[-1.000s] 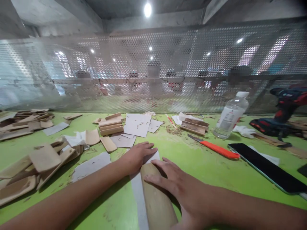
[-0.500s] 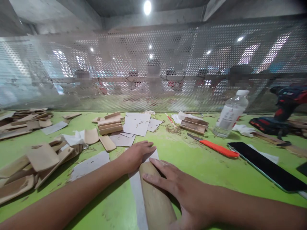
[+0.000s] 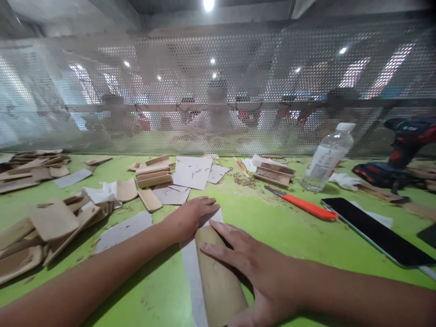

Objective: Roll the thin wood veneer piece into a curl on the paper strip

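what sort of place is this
Probably a shared craft workshop: a cordless drill and an orange-handled knife lie on the green table, alongside piles of cut bamboo-like pieces.

The long curved piece [image 3: 220, 277] looked like bamboo or wood, smooth and pale with a faint satin sheen, and the sheet [image 3: 192, 272] beneath it was matt, like paper. The counter [image 3: 153, 302] had a smooth, slightly shiny green surface. The stacked offcuts [image 3: 52, 220] looked like dry, matt wood. The knife handle [image 3: 309, 208] was ribbed orange plastic, its blade [image 3: 273, 191] dull metal. The bottle [image 3: 327, 159] was clear, glossy plastic; the phone screen [image 3: 374, 231], sleek and dark. Crumpled tissue [image 3: 344, 180] looked soft, and the screen panel [image 3: 170, 91] resembled perforated metal.
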`<state>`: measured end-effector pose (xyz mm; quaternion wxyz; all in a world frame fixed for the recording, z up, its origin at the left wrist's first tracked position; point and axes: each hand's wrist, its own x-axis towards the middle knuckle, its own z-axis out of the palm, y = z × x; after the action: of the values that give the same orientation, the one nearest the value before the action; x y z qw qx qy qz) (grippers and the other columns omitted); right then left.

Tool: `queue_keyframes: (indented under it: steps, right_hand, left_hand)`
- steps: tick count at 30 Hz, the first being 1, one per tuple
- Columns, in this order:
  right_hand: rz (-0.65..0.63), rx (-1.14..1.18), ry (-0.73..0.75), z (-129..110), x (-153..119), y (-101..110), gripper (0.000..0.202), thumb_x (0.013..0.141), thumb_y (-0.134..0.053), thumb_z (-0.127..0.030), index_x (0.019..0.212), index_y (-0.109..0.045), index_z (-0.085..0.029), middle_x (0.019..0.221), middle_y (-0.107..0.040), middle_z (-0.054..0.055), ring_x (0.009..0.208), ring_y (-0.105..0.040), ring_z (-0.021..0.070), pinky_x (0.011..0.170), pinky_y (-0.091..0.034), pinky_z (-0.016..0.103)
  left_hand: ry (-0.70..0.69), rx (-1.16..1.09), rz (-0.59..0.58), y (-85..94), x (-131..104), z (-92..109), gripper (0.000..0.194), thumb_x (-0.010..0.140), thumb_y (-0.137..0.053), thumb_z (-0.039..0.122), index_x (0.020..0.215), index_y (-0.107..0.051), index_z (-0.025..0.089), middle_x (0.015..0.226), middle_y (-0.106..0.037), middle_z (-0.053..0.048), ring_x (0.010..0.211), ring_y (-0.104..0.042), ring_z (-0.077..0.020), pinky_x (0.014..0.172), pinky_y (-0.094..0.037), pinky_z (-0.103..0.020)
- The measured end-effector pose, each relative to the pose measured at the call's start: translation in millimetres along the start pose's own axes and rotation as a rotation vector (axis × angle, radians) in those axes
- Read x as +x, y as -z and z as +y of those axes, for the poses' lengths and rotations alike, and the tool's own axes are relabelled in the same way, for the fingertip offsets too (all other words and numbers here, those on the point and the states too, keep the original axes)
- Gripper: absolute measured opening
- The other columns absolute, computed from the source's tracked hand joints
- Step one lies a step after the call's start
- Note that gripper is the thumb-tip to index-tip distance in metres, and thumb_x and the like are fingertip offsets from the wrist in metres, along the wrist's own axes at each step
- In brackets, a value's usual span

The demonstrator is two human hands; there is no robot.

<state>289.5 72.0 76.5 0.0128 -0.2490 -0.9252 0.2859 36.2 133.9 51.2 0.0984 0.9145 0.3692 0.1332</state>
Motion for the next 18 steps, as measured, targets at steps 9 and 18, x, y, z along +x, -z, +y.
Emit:
queue_keyframes:
  steps: [9,18]
  right_hand:
    - [0.006,0.048,-0.005,-7.0,-0.6,5.4,0.132,0.056,-0.085,-0.077,0.163,-0.033,-0.021,0.172,-0.003,0.029,0.154,-0.011,0.0567,0.118,-0.019,0.074]
    - [0.014,0.043,0.009,-0.7,-1.6,0.9,0.132,0.056,-0.087,-0.074,0.165,-0.029,-0.027,0.174,-0.001,0.023,0.155,-0.010,0.0560,0.119,-0.019,0.073]
  left_hand:
    - [0.010,-0.010,-0.025,2.4,1.2,2.2,0.052,0.100,-0.051,0.011,0.151,-0.054,0.019,0.161,-0.046,-0.015,0.149,-0.041,-0.0316,0.120,-0.036,-0.050]
    - [-0.001,-0.024,-0.028,1.9,0.5,1.1,0.052,0.099,-0.054,0.014,0.151,-0.054,0.020,0.162,-0.044,-0.015,0.150,-0.041,-0.0323,0.121,-0.035,-0.049]
